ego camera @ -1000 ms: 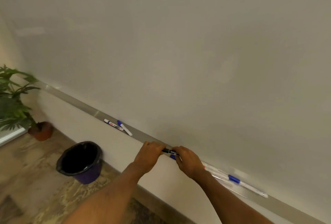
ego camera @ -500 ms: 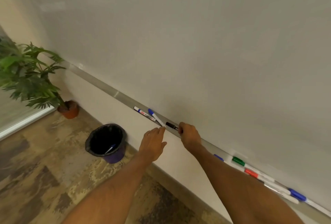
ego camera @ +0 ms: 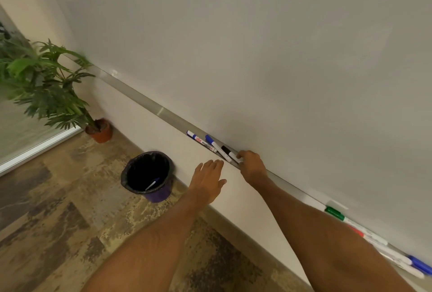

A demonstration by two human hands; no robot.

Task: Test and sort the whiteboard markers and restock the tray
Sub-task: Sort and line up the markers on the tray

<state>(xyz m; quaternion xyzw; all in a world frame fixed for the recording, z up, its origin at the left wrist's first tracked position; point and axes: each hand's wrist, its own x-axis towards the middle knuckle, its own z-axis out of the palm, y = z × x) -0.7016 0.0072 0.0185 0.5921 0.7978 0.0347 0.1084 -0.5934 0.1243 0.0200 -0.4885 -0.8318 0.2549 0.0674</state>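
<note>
Hands were at the whiteboard tray, setting a marker down.

The right hand (ego camera: 251, 165) had its fingers curled round the end of the black marker (ego camera: 230, 152), which lay on the tray (ego camera: 149, 104) just beside a blue marker (ego camera: 214, 144). The left hand (ego camera: 208, 180) was flat and open, holding nothing, near the tray edge. It looked like the sorting step. Next, I think, the right hand needed to let go and reach for the green marker (ego camera: 335, 213) far along the tray.

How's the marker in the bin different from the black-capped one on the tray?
The bin marker has a blue end, the black-capped marker a black one. The bin marker leans loose in the bin; the black-capped marker lies on the tray, the right hand pinching its end. Both have white barrels.
</note>
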